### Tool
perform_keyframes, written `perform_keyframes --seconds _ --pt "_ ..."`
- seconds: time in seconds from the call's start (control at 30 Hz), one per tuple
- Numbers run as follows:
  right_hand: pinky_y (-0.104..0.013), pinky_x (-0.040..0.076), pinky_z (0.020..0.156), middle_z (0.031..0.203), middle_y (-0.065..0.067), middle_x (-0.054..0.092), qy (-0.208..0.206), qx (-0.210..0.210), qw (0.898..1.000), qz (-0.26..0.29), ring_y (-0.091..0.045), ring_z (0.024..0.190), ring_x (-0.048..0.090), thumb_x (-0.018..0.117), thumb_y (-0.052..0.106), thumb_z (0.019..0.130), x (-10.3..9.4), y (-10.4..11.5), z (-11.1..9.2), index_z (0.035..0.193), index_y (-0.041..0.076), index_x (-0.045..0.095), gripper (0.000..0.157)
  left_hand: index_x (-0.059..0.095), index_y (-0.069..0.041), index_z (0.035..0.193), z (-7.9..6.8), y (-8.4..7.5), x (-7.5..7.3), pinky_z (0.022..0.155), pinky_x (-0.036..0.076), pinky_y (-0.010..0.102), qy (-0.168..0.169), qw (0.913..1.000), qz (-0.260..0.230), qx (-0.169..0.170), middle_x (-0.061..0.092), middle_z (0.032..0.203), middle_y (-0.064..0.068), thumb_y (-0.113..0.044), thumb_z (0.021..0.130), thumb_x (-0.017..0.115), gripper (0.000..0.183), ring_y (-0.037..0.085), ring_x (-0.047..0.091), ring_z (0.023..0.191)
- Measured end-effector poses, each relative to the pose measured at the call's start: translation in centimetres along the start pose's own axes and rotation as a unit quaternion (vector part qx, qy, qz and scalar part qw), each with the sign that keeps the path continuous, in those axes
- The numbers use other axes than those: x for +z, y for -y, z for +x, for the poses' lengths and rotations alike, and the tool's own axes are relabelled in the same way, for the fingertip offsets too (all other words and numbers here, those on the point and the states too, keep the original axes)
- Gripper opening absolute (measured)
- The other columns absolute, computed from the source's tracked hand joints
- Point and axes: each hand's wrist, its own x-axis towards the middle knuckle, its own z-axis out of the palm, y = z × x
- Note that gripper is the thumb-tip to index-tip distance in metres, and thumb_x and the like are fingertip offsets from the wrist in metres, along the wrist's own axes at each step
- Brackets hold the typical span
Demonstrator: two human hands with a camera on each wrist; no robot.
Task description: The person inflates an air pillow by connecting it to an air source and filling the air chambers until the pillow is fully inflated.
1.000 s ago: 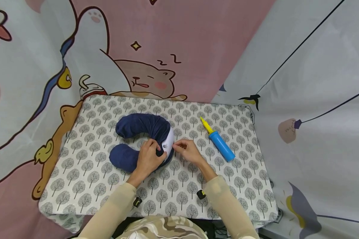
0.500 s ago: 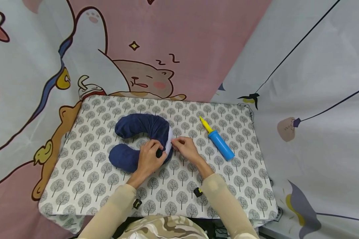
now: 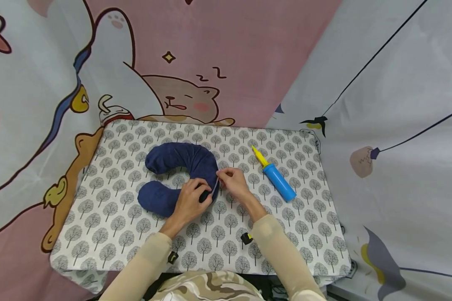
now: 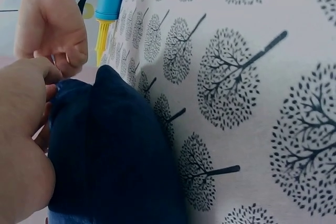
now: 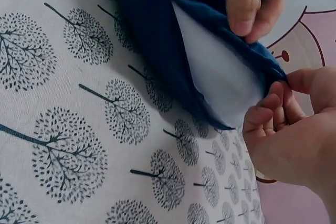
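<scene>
A navy U-shaped neck pillow [image 3: 177, 154] lies on the table, its open side facing left. In the right wrist view a long slit in its cloth cover [image 5: 152, 40] shows a white inner cushion [image 5: 226, 72]. My left hand [image 3: 190, 198] bends over the lower inner curve and pinches one edge of the slit; in the left wrist view this hand [image 4: 23, 124] partly hides the pillow. At the outer curve, my right hand [image 3: 234, 182] pinches the cover's edge between thumb and fingers. A small dark patch shows beside the left fingers, its kind unclear.
A blue hand pump [image 3: 279, 182] with a yellow nozzle lies right of the pillow. The tree-print tablecloth [image 3: 124, 240] covers the table. Printed cartoon curtains [image 3: 248, 62] hang behind and at both sides.
The cover's edge has been drawn over the white cushion, which barely shows from above now. My right hand has shifted slightly up, while the left stays at the lower inner curve.
</scene>
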Motion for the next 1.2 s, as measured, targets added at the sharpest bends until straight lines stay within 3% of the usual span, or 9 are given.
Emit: perform_keyframes --seconds 0.17,0.3,0.4,0.5,0.67,0.77,0.93,1.1,1.2 --pt "-0.034 0.052 0.065 0.097 -0.028 0.073 -0.035 0.006 0.999 -0.038 -0.023 0.073 0.062 0.073 0.023 0.108 -0.6 -1.0 -0.2 0.102 0.002 0.081 0.023 0.082 -0.01 0.104 -0.3 0.6 0.1 0.087 0.053 0.052 0.0 0.9997 -0.021 0.008 0.075 0.118 0.01 -0.011 0.093 0.089 0.013 0.034 0.069 0.107" --pt "-0.027 0.048 0.067 0.096 -0.016 0.078 -0.048 0.02 0.994 -0.096 -0.015 0.075 0.063 0.073 0.02 0.106 -0.7 -1.8 -0.2 0.098 0.0 0.083 0.024 0.082 -0.01 0.104 -0.6 0.9 0.2 0.089 0.054 0.053 -0.003 0.9993 -0.037 0.006 0.075 0.118 0.01 -0.01 0.093 0.088 0.013 0.034 0.069 0.107" --pt "-0.026 0.049 0.071 0.109 -0.01 0.084 -0.033 0.031 0.99 -0.137 -0.014 0.085 0.068 0.07 0.019 0.106 -0.7 -2.2 -0.2 0.096 0.001 0.085 0.025 0.081 -0.009 0.105 -0.7 1.0 0.2 0.092 0.055 0.054 0.002 0.9992 -0.039 0.005 0.075 0.118 0.011 -0.011 0.093 0.088 0.014 0.034 0.069 0.108" --pt "-0.027 0.05 0.072 0.122 -0.012 0.085 -0.016 0.041 0.986 -0.159 -0.02 0.093 0.073 0.066 0.017 0.105 -0.7 -2.3 -0.1 0.096 0.004 0.086 0.025 0.081 -0.008 0.107 -0.8 1.1 0.2 0.096 0.056 0.056 0.008 0.9994 -0.033 0.008 0.075 0.119 0.012 -0.012 0.092 0.09 0.018 0.035 0.07 0.109" --pt "-0.027 0.055 0.08 0.124 -0.012 0.085 0.001 0.046 0.982 -0.181 -0.028 0.11 0.077 0.064 0.015 0.103 -0.9 -1.9 0.0 0.097 0.007 0.088 0.026 0.079 -0.008 0.12 -1.2 1.4 -0.4 0.106 0.057 0.062 0.027 0.9996 0.003 0.002 0.073 0.127 0.014 -0.024 0.088 0.098 0.041 0.039 0.07 0.119" --pt "-0.028 0.057 0.084 0.125 -0.011 0.084 0.022 0.045 0.983 -0.177 -0.028 0.115 0.077 0.064 0.016 0.106 -1.2 -1.6 -0.1 0.1 0.006 0.087 0.025 0.072 -0.012 0.14 -1.6 1.5 -0.9 0.109 0.057 0.063 0.06 0.9965 0.057 -0.01 0.069 0.138 0.015 -0.044 0.083 0.102 0.072 0.041 0.068 0.128" --pt "-0.033 0.053 0.075 0.112 -0.019 0.079 0.053 0.034 0.99 -0.127 -0.027 0.091 0.07 0.067 0.018 0.111 -1.9 -1.8 -0.2 0.105 0.004 0.084 0.022 0.053 -0.018 0.166 -2.3 1.1 -1.3 0.108 0.057 0.063 0.109 0.9796 0.167 -0.022 0.061 0.156 0.02 -0.061 0.068 0.106 0.119 0.046 0.065 0.134" --pt "-0.04 0.058 0.073 0.106 -0.033 0.075 0.033 0.023 0.997 -0.064 -0.048 0.091 0.07 0.07 0.018 0.112 -2.1 -2.3 0.1 0.11 -0.003 0.081 0.024 0.045 -0.021 0.172 -2.4 0.7 -1.4 0.108 0.056 0.064 0.126 0.9688 0.208 -0.049 0.058 0.161 0.024 -0.054 0.063 0.11 0.131 0.048 0.066 0.134" --pt "-0.036 0.053 0.068 0.104 -0.037 0.074 0.029 0.017 0.998 -0.052 -0.045 0.084 0.066 0.07 0.02 0.112 -2.5 -2.3 0.1 0.115 -0.01 0.078 0.031 0.044 -0.023 0.172 -2.3 0.8 -1.9 0.111 0.055 0.064 0.138 0.9653 0.214 -0.057 0.061 0.159 0.023 -0.052 0.066 0.108 0.128 0.046 0.067 0.135"
